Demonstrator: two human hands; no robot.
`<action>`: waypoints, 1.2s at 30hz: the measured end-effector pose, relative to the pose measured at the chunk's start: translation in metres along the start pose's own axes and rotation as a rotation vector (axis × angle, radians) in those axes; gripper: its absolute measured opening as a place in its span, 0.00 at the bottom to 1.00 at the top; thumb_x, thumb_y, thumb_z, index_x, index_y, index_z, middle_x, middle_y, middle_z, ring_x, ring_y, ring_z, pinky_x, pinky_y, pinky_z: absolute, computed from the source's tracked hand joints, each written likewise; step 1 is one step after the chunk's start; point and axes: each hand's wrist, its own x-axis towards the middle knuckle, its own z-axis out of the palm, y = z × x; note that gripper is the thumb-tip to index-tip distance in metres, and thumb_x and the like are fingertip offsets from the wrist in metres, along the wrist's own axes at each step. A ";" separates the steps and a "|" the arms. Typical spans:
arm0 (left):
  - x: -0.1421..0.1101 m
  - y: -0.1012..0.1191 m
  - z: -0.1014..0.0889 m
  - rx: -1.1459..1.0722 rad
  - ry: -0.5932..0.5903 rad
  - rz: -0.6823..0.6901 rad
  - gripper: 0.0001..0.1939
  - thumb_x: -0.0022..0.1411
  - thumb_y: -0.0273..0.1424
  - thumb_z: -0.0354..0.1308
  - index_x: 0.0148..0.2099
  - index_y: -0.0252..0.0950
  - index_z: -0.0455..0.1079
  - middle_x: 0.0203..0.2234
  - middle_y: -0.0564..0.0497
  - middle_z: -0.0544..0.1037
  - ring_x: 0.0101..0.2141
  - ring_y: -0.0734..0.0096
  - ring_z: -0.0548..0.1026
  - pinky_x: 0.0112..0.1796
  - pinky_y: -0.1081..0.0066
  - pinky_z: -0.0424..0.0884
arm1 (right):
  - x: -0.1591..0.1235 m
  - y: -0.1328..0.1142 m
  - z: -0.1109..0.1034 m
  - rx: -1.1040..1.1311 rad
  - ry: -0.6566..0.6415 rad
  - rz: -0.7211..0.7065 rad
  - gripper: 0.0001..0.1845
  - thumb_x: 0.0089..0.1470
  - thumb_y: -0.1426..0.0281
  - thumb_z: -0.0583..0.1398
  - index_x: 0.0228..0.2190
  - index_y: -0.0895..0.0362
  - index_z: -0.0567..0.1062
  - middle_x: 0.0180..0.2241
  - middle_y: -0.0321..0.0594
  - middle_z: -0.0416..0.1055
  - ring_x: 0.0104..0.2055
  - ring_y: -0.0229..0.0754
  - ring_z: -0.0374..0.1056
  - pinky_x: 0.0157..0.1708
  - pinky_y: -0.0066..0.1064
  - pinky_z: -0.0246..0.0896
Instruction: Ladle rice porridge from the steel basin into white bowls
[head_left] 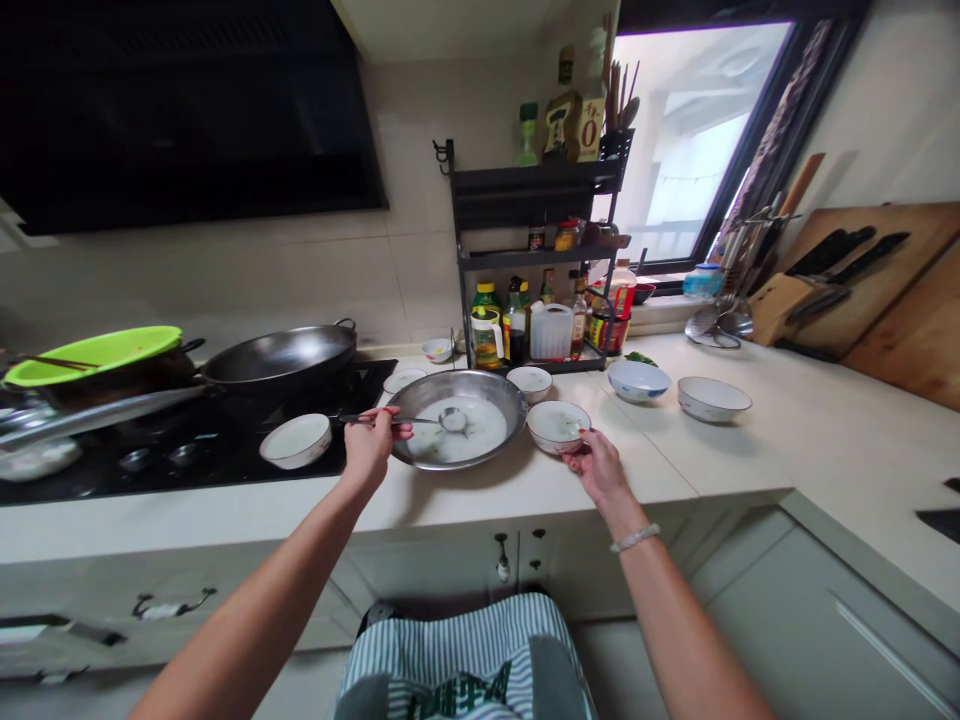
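Observation:
My left hand point(369, 447) is closed around the dark handle of a ladle point(453, 420). The ladle's round end is over a wide metal basin point(519, 408) that holds a white, porridge-like liquid point(484, 440) with green bits. To the right of the basin, my right hand point(600, 468) pinches the near right rim of a small bowl point(541, 446), which is filled with the same sort of white liquid. Another filled bowl point(530, 396) stands just behind it. Behind the basin's left side is a further bowl point(396, 388), partly hidden.
A filled bowl point(296, 462) sits by the stove's right edge, near a wok point(281, 360) and a green basket point(105, 350). Two bowls, one bluish point(639, 388) and one white point(712, 408), stand right. A black rack point(536, 262) with bottles and a knife block point(784, 300) line the back.

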 end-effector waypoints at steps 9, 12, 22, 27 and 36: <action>-0.002 0.014 0.003 -0.131 0.050 -0.123 0.05 0.53 0.21 0.54 0.26 0.30 0.70 0.22 0.50 0.76 0.17 0.75 0.74 0.23 0.73 0.75 | -0.001 -0.001 0.001 -0.003 -0.012 0.002 0.14 0.37 0.65 0.66 0.28 0.55 0.70 0.19 0.34 0.69 0.16 0.35 0.62 0.12 0.23 0.48; -0.005 0.019 0.004 -0.135 0.030 -0.135 0.06 0.53 0.20 0.53 0.27 0.30 0.70 0.22 0.49 0.77 0.18 0.74 0.74 0.23 0.73 0.75 | -0.001 -0.001 0.001 -0.001 -0.011 -0.004 0.14 0.37 0.65 0.66 0.28 0.55 0.70 0.19 0.34 0.70 0.15 0.35 0.62 0.12 0.24 0.49; -0.006 0.022 0.008 -0.120 -0.008 -0.164 0.05 0.53 0.20 0.54 0.28 0.29 0.70 0.20 0.49 0.76 0.18 0.73 0.75 0.23 0.74 0.75 | -0.001 -0.002 0.001 -0.016 -0.003 0.007 0.15 0.37 0.64 0.66 0.28 0.55 0.69 0.19 0.34 0.69 0.15 0.35 0.62 0.12 0.23 0.49; -0.006 0.022 0.010 -0.118 -0.015 -0.170 0.05 0.54 0.20 0.54 0.28 0.29 0.70 0.20 0.48 0.76 0.18 0.73 0.75 0.23 0.74 0.75 | -0.001 -0.002 0.001 -0.022 0.000 -0.002 0.16 0.37 0.63 0.66 0.28 0.55 0.69 0.19 0.34 0.69 0.15 0.35 0.62 0.12 0.24 0.48; -0.010 0.024 0.013 -0.114 0.018 -0.184 0.07 0.55 0.19 0.53 0.26 0.28 0.70 0.18 0.49 0.75 0.16 0.73 0.74 0.21 0.74 0.74 | -0.001 -0.001 0.002 0.002 -0.003 0.002 0.14 0.37 0.65 0.66 0.27 0.55 0.69 0.19 0.33 0.69 0.15 0.35 0.62 0.12 0.24 0.49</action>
